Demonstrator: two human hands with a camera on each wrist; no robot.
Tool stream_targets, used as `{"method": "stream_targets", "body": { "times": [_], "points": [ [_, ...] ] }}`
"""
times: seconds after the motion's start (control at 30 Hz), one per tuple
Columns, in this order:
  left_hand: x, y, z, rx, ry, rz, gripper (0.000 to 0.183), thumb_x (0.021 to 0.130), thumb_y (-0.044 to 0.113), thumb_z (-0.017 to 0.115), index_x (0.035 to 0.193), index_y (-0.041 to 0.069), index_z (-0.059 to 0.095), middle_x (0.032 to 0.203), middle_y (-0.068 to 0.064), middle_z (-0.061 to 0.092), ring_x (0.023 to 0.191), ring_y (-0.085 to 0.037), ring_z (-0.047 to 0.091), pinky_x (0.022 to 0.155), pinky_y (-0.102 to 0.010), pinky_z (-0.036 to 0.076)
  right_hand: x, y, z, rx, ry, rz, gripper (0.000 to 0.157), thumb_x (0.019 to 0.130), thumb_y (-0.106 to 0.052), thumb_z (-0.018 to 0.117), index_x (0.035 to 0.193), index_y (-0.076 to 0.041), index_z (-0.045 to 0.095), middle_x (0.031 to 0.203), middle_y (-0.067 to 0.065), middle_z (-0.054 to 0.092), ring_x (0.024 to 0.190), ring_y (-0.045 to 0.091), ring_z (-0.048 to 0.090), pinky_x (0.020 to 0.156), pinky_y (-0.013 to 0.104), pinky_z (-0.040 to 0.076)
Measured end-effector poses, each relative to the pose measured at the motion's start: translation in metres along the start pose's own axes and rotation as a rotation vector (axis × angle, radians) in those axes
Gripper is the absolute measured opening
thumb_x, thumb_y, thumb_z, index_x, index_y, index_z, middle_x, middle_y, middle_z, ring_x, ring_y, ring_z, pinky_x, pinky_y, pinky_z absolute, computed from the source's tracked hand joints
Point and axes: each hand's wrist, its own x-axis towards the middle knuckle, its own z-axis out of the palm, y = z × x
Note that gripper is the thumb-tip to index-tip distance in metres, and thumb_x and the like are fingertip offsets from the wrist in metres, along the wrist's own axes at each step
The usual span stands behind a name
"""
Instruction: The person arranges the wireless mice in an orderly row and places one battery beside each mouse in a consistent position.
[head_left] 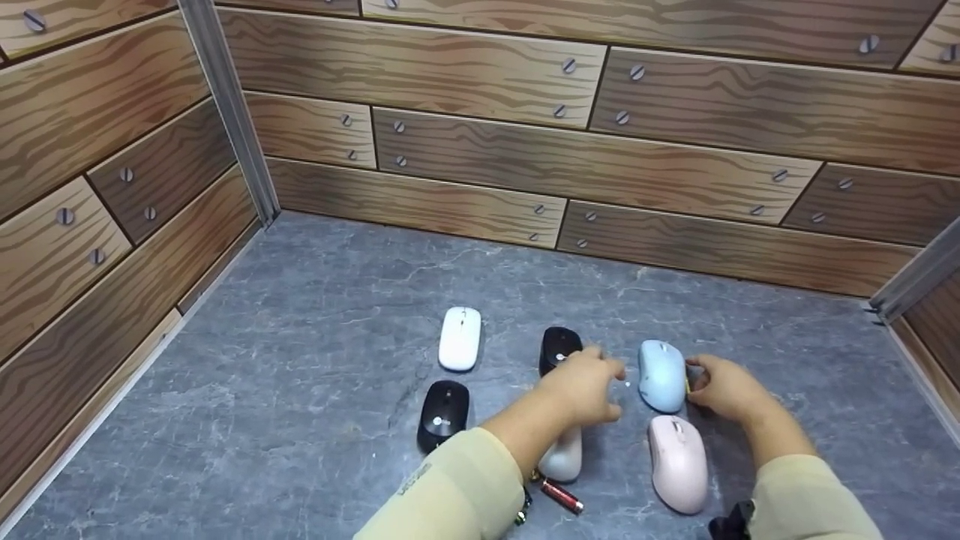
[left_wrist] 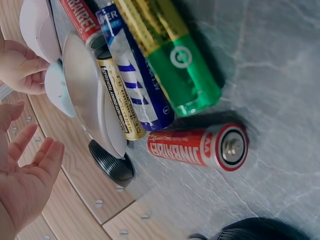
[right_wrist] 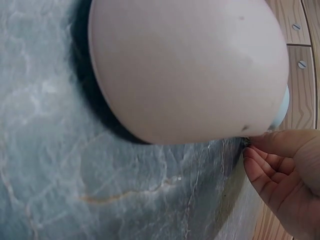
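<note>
A small, mostly hidden item (head_left: pixel 688 385) is pinched by the right hand (head_left: pixel 727 388), a blue mouse (head_left: pixel 662 376) just beside its fingers; the left hand (head_left: pixel 585 386) is held empty, fingers spread.

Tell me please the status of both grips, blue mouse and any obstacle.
Left grip empty, left of blue mouse. Right grip at mouse's right side, pinching small yellow item, mostly hidden. Pink mouse close on near side.
</note>
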Motion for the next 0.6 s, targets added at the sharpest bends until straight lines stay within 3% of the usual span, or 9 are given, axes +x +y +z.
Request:
{"method": "stream_targets", "body": {
  "times": [0.17,0.6],
  "points": [
    [-0.001,-0.001,-0.001,0.003,0.002,0.006,0.044,0.077,0.033,0.071,0.119,0.029,0.057,0.136,-0.003,0.042,0.123,-0.022,0.042,0.098,-0.034,0.039,-0.001,0.001,0.0,0.003,0.007,-0.019,0.058,0.074,-0.003,0.067,0.124,0.014,0.041,0.075,0.008,0.056,0.064,0.017,0.051,0.055,0.03,0.042],
    [-0.009,-0.016,-0.008,0.01,0.062,0.03,0.045,0.076,0.031,0.071,0.118,0.023,0.059,0.113,0.001,0.05,0.103,-0.015,0.05,0.086,-0.023,0.043,-0.009,-0.002,-0.007,-0.01,0.006,-0.003,0.059,0.075,-0.007,0.069,0.124,0.011,0.041,0.081,0.011,0.061,0.07,0.02,0.055,0.06,0.034,0.046]
  ]
}}
